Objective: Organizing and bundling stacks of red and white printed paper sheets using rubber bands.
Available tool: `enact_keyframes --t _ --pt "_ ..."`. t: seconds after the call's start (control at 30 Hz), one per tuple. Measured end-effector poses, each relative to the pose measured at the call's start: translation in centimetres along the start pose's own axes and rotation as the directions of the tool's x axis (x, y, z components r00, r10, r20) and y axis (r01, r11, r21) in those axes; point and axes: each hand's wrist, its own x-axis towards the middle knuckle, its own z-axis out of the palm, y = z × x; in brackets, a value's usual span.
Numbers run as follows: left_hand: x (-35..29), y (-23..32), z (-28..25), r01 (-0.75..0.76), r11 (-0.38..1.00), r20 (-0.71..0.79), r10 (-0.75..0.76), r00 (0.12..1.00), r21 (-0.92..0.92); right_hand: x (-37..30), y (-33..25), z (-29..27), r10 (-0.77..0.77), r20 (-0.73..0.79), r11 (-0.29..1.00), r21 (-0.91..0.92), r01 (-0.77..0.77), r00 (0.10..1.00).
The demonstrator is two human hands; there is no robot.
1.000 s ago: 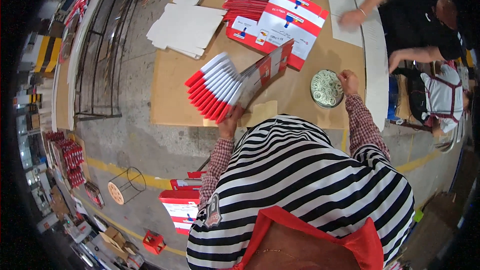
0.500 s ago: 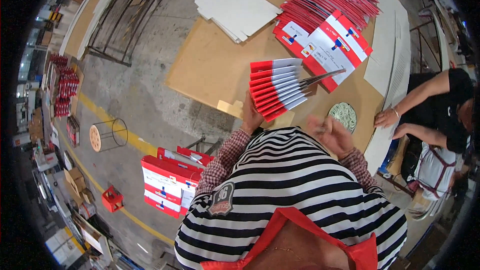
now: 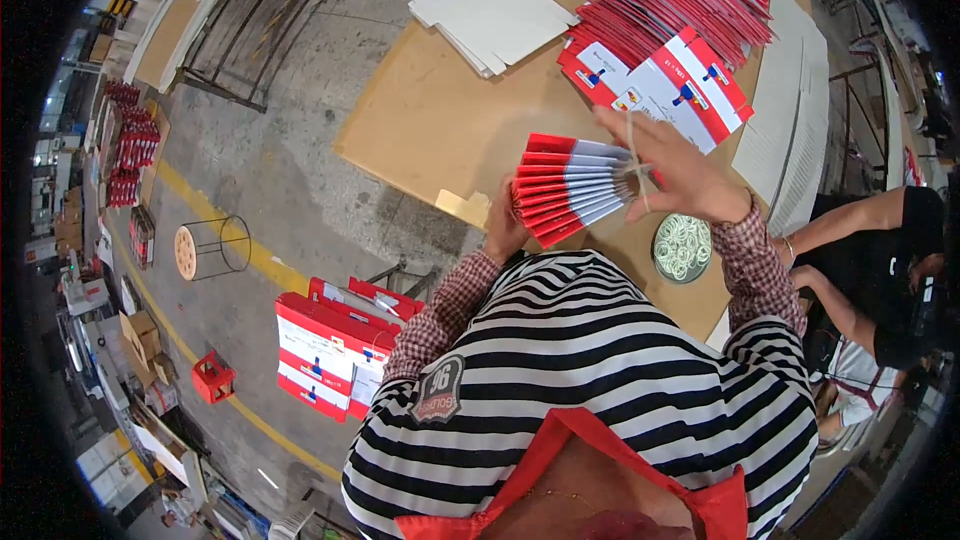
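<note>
The left hand [image 3: 505,222] grips the red end of a fanned bundle [image 3: 565,190] of flat red-and-white cartons, its fingers closed on the near left side, so the bundle sits between the two hands with its narrower end toward the right. The right hand [image 3: 690,175] is at that narrower end, fingers spread, with a thin pale band [image 3: 640,168] stretched across them; whether its fingertips touch the cartons cannot be told. Just below the right hand, toward the body, a round dish [image 3: 683,250] full of pale rings rests on the brown surface [image 3: 430,125]. Beyond the right hand lies a loose carton [image 3: 690,90], printed red and white, and farther out a long leaning row of red cartons [image 3: 670,5]. Ahead of the left hand, well apart from it, is a pile of white card sheets [image 3: 490,5]. A small tan flap [image 3: 463,208] shows at the surface's edge, just left of the left hand. To the right of the right hand, a co-worker's forearm [image 3: 850,225] reaches in from the side.
</note>
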Motion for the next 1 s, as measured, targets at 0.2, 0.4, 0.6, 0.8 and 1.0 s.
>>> enact_keyframes --t 0.2,0.4,0.6,0.8,1.0 --pt "-0.8 -2.2 0.0 -0.098 0.990 0.009 0.098 0.995 0.106 1.6 -1.8 3.7 0.012 -0.034 0.974 0.227 -0.004 0.999" --pt "0.9 2.0 -3.8 0.132 0.984 0.334 -0.084 0.939 -0.123 0.4 -0.8 5.8 -0.041 -0.255 0.988 0.131 0.076 0.966" --pt "11.4 15.0 -6.4 -0.268 0.943 0.372 0.325 0.869 -0.196 0.9 -1.8 5.5 0.003 -0.294 1.000 -0.018 -0.009 0.956" --pt "13.7 17.4 -5.0 -0.635 0.763 0.791 0.314 0.525 0.119 0.0 -1.6 6.9 0.059 -0.357 0.997 0.061 -0.039 0.932" --pt "14.4 13.6 -5.1 0.203 0.903 0.542 0.039 0.840 -0.379 1.1 -1.2 6.9 0.059 -0.317 0.978 0.210 0.010 0.947"
